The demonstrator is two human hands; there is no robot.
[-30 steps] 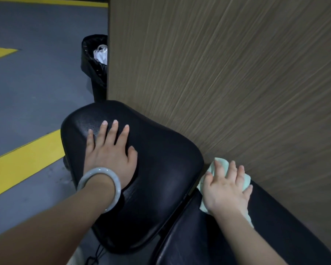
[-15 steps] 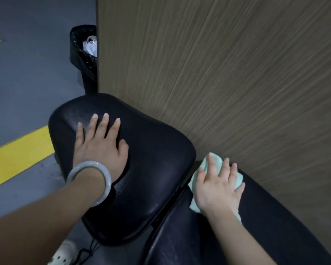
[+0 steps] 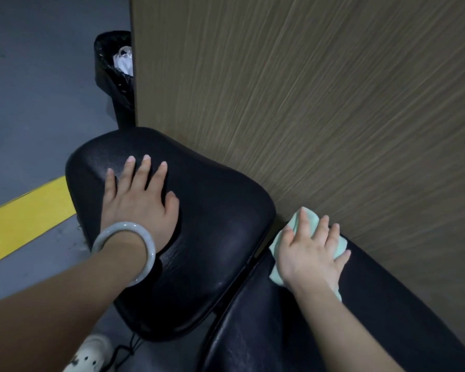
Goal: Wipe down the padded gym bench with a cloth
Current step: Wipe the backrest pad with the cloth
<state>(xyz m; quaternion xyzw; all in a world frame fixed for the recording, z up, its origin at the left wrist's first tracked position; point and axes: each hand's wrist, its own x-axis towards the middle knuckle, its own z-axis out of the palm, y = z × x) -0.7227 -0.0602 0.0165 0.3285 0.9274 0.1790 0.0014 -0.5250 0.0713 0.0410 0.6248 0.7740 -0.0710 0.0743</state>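
Bench pads fill the low middle of the view, right beside the wall, and I use the wall as the marker for every place. Going from biggest to smallest, the wall comes first. It is a tall brown wood panel.

Next is the long pad. It is black and lies along the foot of the wall, and its long way runs from the bottom right corner up toward the seat pad. The seat pad is black and rounded, with one corner close to the wall and the rest reaching out to the left.

The left hand lies flat on the seat pad with fingers straight and spread, holding nothing. It sits well away from the wall and has a pale bangle on the wrist.

The right hand is just beside the wall. It presses flat, fingers nearly straight, on the cloth. The cloth is light green and sits at the top end of the long pad, by the gap between the two pads.

Most of the long pad stretches back from this hand toward the person, so I think the next wipe should pull back along that line. The right hand is the nearer one for this job.

A black bin peeks out past the far edge of the wall.
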